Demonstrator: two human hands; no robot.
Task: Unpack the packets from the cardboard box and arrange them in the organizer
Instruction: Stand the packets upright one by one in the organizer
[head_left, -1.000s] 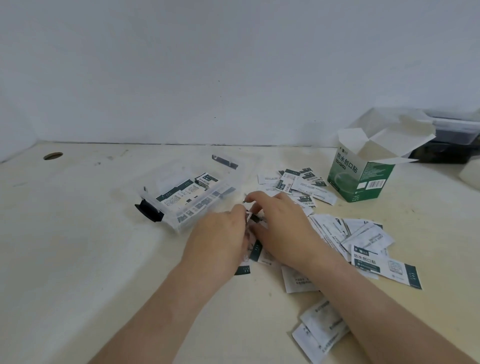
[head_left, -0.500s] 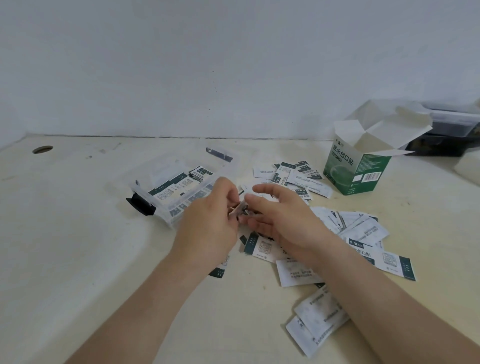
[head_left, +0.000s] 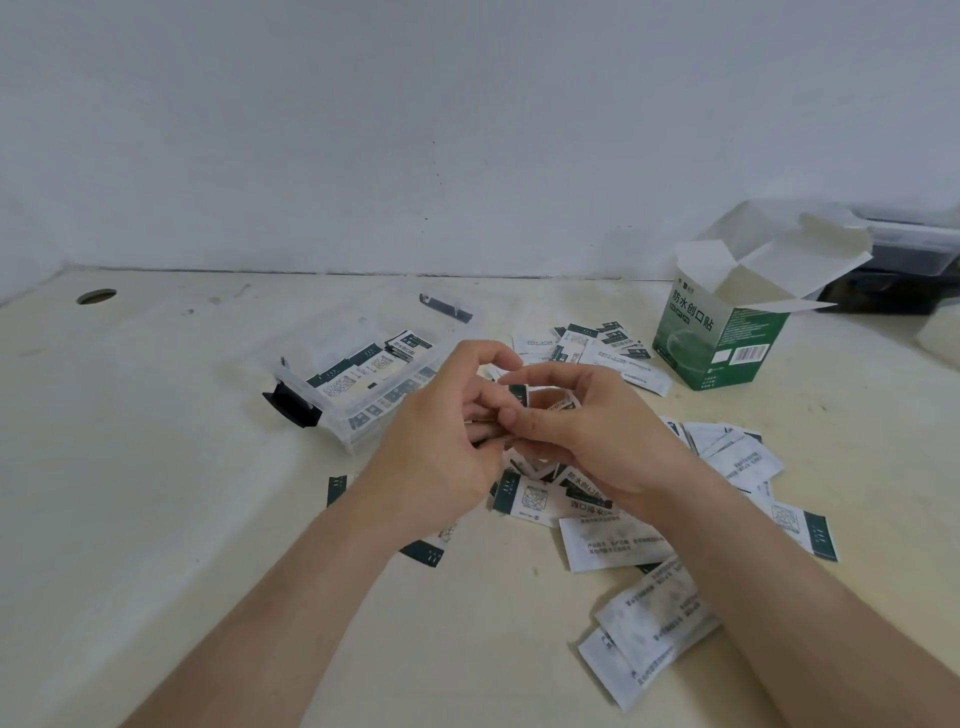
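My left hand (head_left: 441, 441) and my right hand (head_left: 597, 436) meet above the table, both pinching a small bunch of white-and-green packets (head_left: 519, 397) between their fingertips. Just left of them stands the clear plastic organizer (head_left: 332, 426), open, with several packets lying flat inside. The green cardboard box (head_left: 727, 343) stands at the right with its white flaps open. Many loose packets (head_left: 613, 540) are scattered on the table under and right of my hands, and more lie near the box (head_left: 587, 343).
The cream table (head_left: 156, 467) meets a white wall at the back. A round hole (head_left: 96, 296) sits at the far left. A dark container with a clear bin on top (head_left: 904, 270) stands behind the box. The organizer's black latch (head_left: 291, 410) sticks out left.
My hands have risen from the pile on the table and come together, now holding a few packets up between them. The camera has tilted slightly.
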